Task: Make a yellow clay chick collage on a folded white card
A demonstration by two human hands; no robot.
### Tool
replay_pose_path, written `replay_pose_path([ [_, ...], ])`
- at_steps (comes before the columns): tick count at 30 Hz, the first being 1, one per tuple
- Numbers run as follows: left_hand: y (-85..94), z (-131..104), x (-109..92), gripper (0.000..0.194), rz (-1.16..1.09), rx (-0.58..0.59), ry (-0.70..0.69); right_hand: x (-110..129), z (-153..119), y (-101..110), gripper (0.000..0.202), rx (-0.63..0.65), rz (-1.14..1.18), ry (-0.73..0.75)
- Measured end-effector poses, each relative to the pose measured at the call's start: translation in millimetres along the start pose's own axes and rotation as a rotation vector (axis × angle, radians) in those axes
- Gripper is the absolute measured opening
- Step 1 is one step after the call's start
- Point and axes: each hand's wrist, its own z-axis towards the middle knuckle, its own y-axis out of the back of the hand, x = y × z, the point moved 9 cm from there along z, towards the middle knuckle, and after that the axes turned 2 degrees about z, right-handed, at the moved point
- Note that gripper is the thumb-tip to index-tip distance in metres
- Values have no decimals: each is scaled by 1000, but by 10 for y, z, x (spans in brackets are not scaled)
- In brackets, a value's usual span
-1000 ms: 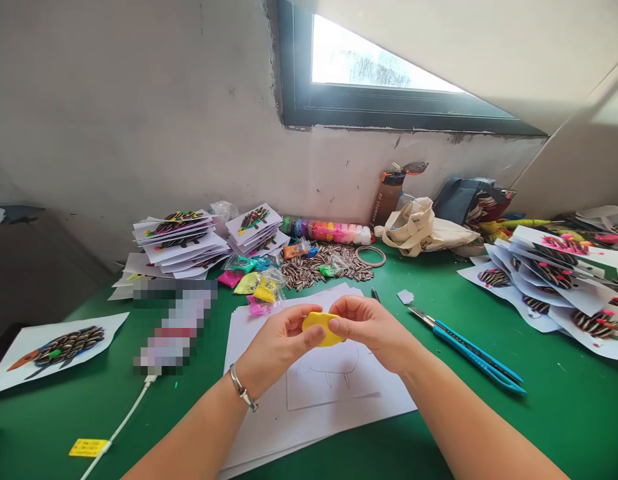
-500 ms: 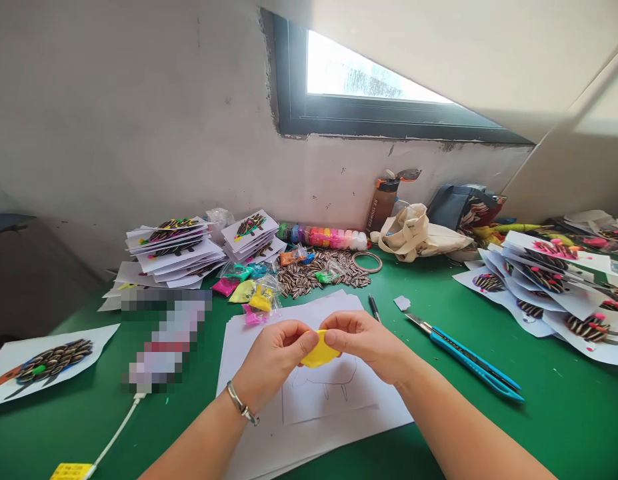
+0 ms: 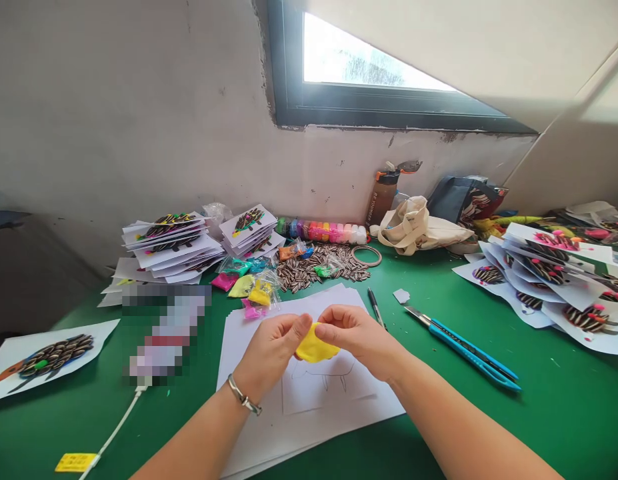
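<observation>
Between both hands is a flattened piece of yellow modelling clay [image 3: 316,347], held up over the paper. My left hand [image 3: 276,341] pinches its left edge between thumb and fingers. On the opposite side my right hand [image 3: 353,335] grips the upper right edge, thumb in front. Beneath lies a small sheet with a pencil-like outline drawing [image 3: 329,393], its top partly hidden by the clay and hands. That sheet rests on a stack of white paper [image 3: 253,430].
A blue utility knife [image 3: 473,353], blade showing, and a black pen [image 3: 375,307] lie right of the paper. Sunflower seeds [image 3: 313,267] and bagged clay [image 3: 261,293] are behind. Picture stacks [image 3: 169,250] stand left and right [image 3: 546,280]. A white cable [image 3: 116,423] crosses the left side.
The yellow clay looks broader and flatter, and has shifted slightly left. Both hands still hold it, with their fingers slightly repositioned. The camera view has tilted a little.
</observation>
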Motion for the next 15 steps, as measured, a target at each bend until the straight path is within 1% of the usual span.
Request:
replay_pose_path([
  [2,4,-2,12,47,-39,1,17,9,6,19,34,-21,2,16],
  [4,39,-9,41,45,-70,-41,64,40,7,26,33,-19,-2,52],
  [6,74,-20,58,53,-77,-85,105,62,4,29,31,-16,-11,71],
  [8,87,-26,43,54,-65,-104,108,53,-1,21,28,-16,-20,54],
  [11,72,-28,5,50,-45,-96,74,47,-11,-37,26,4,-21,34],
  [13,44,-27,8,51,-40,-72,65,74,-21,-95,25,39,22,54],
  [15,5,-27,34,53,-55,-33,77,112,-30,-109,25,50,79,86],
])
